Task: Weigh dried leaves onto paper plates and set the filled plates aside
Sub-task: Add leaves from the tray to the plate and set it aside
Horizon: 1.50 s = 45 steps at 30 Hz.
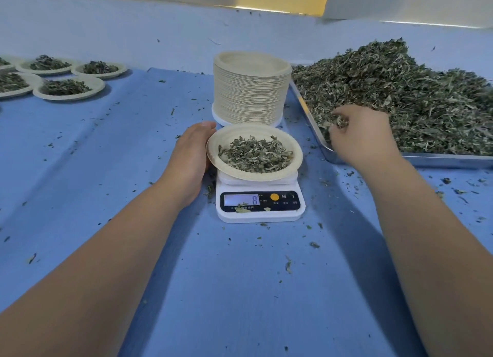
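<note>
1. right hand: fingers curled downward, pinching a leaf tuft at the near left corner of the leaf heap; the wrist crosses the tray's near rim

2. left hand: unclenched, fingers extended and held together, grasping nothing; its thumb side lies along the left rim of the paper plate, seemingly touching it; the heel rests on the blue cloth

3. paper plate: between the 2 hands, just right of the left hand and apart from the right hand; it sits on the platform of the scale and carries a weighed portion of dried leaves in its centre

4. scale: white, under the plate; its dark panel lies nearer the person than either hand; the display reads 8; a few leaf bits lie on the panel

5. plate stack: tall, upright, empty plates, just beyond the left fingertips and directly behind the paper plate

6. tray: metal, under and beyond the right hand, piled high with the leaf heap

7. filled plates: 5 in view, well beyond and to the left of the left hand, set close together, each holding leaves; 2 are cut by the frame edge

8. leaf crumbs: scattered on the blue cloth under and around both forearms, thickest beside the right forearm
</note>
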### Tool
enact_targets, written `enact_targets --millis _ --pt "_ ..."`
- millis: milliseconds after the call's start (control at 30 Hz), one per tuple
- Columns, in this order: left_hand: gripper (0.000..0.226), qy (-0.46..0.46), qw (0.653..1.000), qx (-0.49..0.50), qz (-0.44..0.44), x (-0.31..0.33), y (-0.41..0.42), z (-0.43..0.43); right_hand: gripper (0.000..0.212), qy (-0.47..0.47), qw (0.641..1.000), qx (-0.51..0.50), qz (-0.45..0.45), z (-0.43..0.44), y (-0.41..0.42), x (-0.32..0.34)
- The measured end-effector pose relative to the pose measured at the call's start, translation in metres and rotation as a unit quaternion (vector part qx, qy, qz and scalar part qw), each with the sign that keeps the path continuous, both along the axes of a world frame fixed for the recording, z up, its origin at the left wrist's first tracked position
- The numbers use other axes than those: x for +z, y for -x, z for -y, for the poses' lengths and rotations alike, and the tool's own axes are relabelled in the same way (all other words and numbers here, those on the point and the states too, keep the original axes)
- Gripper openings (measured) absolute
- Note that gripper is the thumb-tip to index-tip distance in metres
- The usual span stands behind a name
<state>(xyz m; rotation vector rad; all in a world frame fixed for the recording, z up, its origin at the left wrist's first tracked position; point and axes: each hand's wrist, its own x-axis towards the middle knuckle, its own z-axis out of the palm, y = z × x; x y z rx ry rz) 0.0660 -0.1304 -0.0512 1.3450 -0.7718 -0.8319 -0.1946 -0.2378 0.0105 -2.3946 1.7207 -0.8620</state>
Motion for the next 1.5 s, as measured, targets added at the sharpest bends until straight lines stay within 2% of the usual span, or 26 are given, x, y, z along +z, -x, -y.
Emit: enact_targets --millis 167,233,300,500,600,667,733,800,867,1033,1133,1200,1267,1300,1400,1433,1500 --pt "0.033 0.011 1.000 -0.001 0.010 0.001 0.002 -0.002 0.031 0.084 0.991 0.104 0.029 -0.029 -0.023 0.005" --pt "0.024 0.019 1.000 -0.006 0.014 0.002 0.003 -0.003 0.029 0.041 0.985 0.164 0.031 -0.041 -0.034 0.007" --pt "0.028 0.024 0.999 -0.008 0.022 0.003 0.005 -0.005 0.034 -0.012 0.978 0.209 -0.002 -0.048 -0.043 0.006" --pt "0.037 0.044 0.999 -0.028 0.009 0.006 0.008 -0.009 0.042 -0.062 0.966 0.243 -0.064 -0.055 -0.053 0.006" --pt "0.036 0.042 0.999 -0.032 0.006 0.005 0.007 -0.009 0.041 -0.055 0.965 0.246 -0.069 -0.056 -0.054 0.003" --pt "0.036 0.036 0.999 -0.028 0.007 0.006 0.006 -0.009 0.040 -0.026 0.972 0.231 -0.033 -0.056 -0.051 0.003" --pt "0.036 0.028 0.999 -0.023 0.011 0.008 0.008 -0.009 0.040 0.021 0.984 0.176 -0.018 -0.052 -0.047 0.003" --pt "0.034 0.019 0.999 -0.018 0.019 0.010 0.011 -0.009 0.041 0.053 0.991 0.101 -0.067 -0.049 -0.041 0.001" --pt "0.031 0.010 0.999 -0.016 0.031 0.011 0.015 -0.010 0.041 0.027 0.993 0.064 -0.095 -0.047 -0.037 -0.003" --pt "0.036 -0.015 0.998 -0.013 0.067 0.009 0.020 -0.008 0.021 -0.071 0.992 0.085 -0.060 -0.045 -0.038 -0.006" --pt "0.024 -0.014 0.998 0.003 0.069 0.009 0.025 -0.009 0.038 -0.098 0.990 0.095 -0.035 -0.047 -0.037 -0.004" --pt "0.024 -0.017 0.999 0.022 0.042 0.015 0.025 -0.010 0.039 -0.107 0.988 0.098 0.047 -0.046 -0.038 -0.003" --pt "0.022 -0.008 0.999 0.050 -0.011 0.023 0.023 -0.012 0.037 -0.145 0.970 0.107 0.162 -0.045 -0.046 -0.001" --pt "0.017 -0.005 0.997 0.070 -0.036 0.027 0.020 -0.015 0.038 -0.184 0.949 0.113 0.229 -0.047 -0.051 0.000" --pt "0.016 -0.006 0.986 0.141 -0.088 0.034 0.004 -0.031 0.040 -0.331 0.841 0.144 0.402 -0.060 -0.072 0.002" --pt "0.017 -0.001 0.982 0.159 -0.101 0.035 -0.003 -0.039 0.036 -0.368 0.811 0.160 0.426 -0.067 -0.082 0.005" --pt "0.018 0.015 0.976 0.185 -0.118 0.039 -0.022 -0.056 0.016 -0.412 0.780 0.197 0.428 -0.080 -0.103 0.008"
